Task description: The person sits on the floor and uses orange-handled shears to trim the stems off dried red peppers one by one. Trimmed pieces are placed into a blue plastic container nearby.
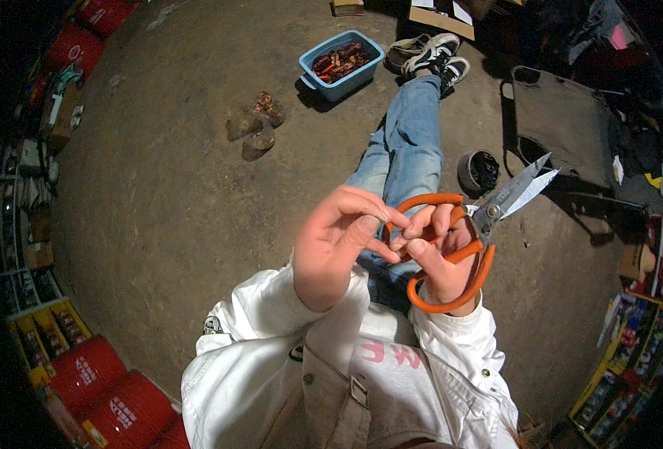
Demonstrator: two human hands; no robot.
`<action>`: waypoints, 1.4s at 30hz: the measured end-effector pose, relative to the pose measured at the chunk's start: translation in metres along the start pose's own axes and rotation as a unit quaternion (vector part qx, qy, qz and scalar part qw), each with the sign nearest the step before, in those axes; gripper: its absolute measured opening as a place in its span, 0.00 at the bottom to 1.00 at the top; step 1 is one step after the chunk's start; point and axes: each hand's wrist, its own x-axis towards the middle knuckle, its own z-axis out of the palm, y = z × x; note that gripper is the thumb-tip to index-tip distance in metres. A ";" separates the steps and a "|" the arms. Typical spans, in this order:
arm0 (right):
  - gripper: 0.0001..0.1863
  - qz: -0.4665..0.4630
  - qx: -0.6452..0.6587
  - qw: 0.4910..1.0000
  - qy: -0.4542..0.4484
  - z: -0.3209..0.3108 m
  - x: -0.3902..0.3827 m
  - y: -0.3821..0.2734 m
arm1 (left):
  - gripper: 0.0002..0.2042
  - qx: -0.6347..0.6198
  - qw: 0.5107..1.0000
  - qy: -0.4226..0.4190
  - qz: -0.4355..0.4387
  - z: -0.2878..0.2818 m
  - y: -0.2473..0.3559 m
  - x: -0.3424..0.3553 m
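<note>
A pair of scissors (490, 212) with orange looped handles hangs on my right hand (451, 266). Its metal blades are parted and point up and to the right, away from my body. The right hand's fingers are curled, with the handle loops around them. My left hand (335, 243) comes in from the left, its thumb and fingers pinched together against the right fingertips. Whatever lies between the fingertips, if anything, is too small to make out. Both hands are held above jeans-clad legs (406, 142) stretched out in front.
A blue plastic basin (328, 91) holds reddish-brown pieces. Left of it, several brownish lumps (258, 142) lie on the concrete floor. A round dark container (466, 173) stands right of the legs, near a dark chair (560, 112). Red drums (126, 408) and shelves line the sides.
</note>
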 end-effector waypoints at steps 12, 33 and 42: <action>0.25 -0.170 -0.415 0.894 0.030 -0.013 -0.003 0.007 | 0.05 0.070 0.993 0.037 0.090 -0.003 0.001 -0.003; 0.39 -0.238 -0.614 0.753 0.001 -0.008 -0.001 0.009 | 0.13 0.350 0.911 0.061 0.208 -0.012 0.008 -0.003; 0.39 -0.235 -0.603 0.762 0.005 -0.008 -0.001 0.011 | 0.13 0.326 0.924 0.054 0.194 -0.013 0.008 -0.003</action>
